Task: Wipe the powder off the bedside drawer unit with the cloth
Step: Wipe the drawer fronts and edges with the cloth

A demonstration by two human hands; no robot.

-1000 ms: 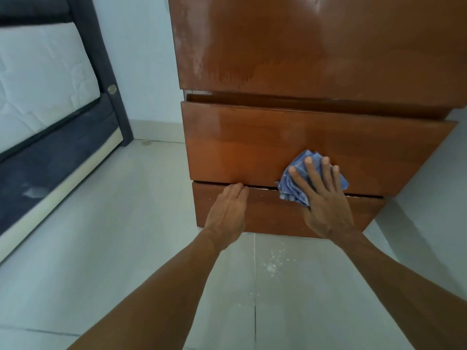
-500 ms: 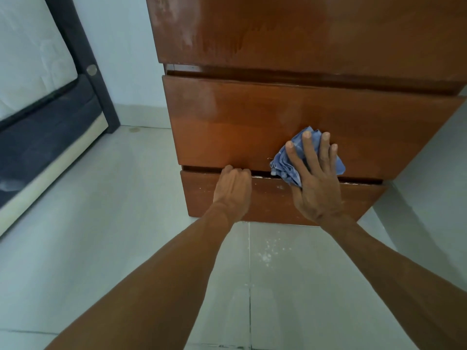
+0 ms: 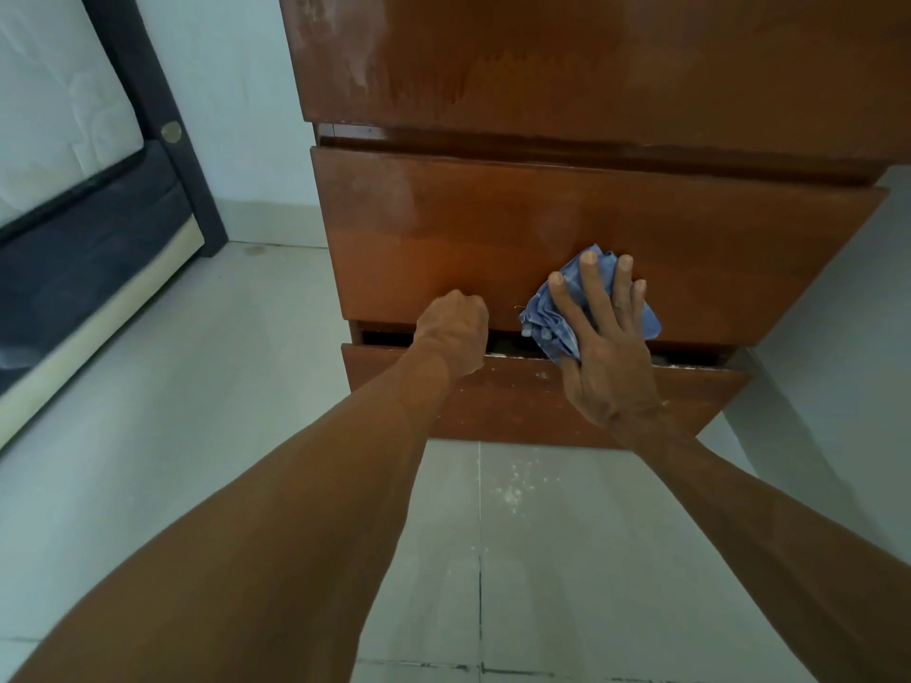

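The brown wooden drawer unit point(image 3: 493, 224) fills the upper middle of the head view. White powder smears show on its top left corner point(image 3: 355, 66), and specks lie on the bottom drawer point(image 3: 542, 376). My right hand point(image 3: 604, 357) presses a crumpled blue cloth point(image 3: 544, 320) flat against the lower part of the middle drawer front, fingers straight. My left hand point(image 3: 451, 332) is curled round the lower edge of that middle drawer, fingertips hidden in the dark gap above the bottom drawer.
A bed with a white mattress and dark frame point(image 3: 88, 224) stands at the left. Spilled powder point(image 3: 512, 490) dots the pale tiled floor in front of the unit. A pale wall point(image 3: 848, 308) runs close along the unit's right side.
My left hand went from lying flat at the drawer gap to curling under the middle drawer's edge, and the gap has widened. The cloth under my right hand slid slightly up.
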